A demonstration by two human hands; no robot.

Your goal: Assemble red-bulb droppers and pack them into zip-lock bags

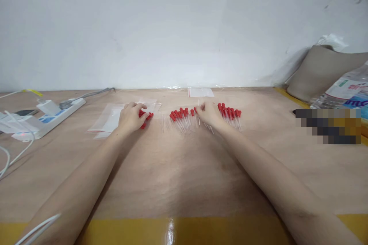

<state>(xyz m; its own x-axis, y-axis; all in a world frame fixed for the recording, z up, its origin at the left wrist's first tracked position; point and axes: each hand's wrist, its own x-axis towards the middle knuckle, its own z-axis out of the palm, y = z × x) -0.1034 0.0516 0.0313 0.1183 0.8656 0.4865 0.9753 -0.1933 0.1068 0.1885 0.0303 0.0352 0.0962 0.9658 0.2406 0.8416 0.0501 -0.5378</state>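
Observation:
My left hand [131, 117] reaches over a small pile of loose red rubber bulbs [143, 125], thumb and forefinger apart with bulbs showing between them. My right hand [209, 113] is closed in a pinch at a thin clear glass tube [199, 119], which stands roughly upright at the fingertips. Between the hands lies a row of glass droppers with red bulbs [180, 113], tips toward me. Bare glass tubes [165, 121] lie just left of that row. More red-bulbed droppers [230, 112] fan out right of my right hand, which partly hides some of them.
Clear zip bags [105, 116] lie beneath and left of my left hand. Another small bag [200, 92] rests near the wall. A white power strip [54, 120] with chargers and cables occupies the left side. At right are a plastic bottle [342, 88] and a blurred-out dark object [330, 126].

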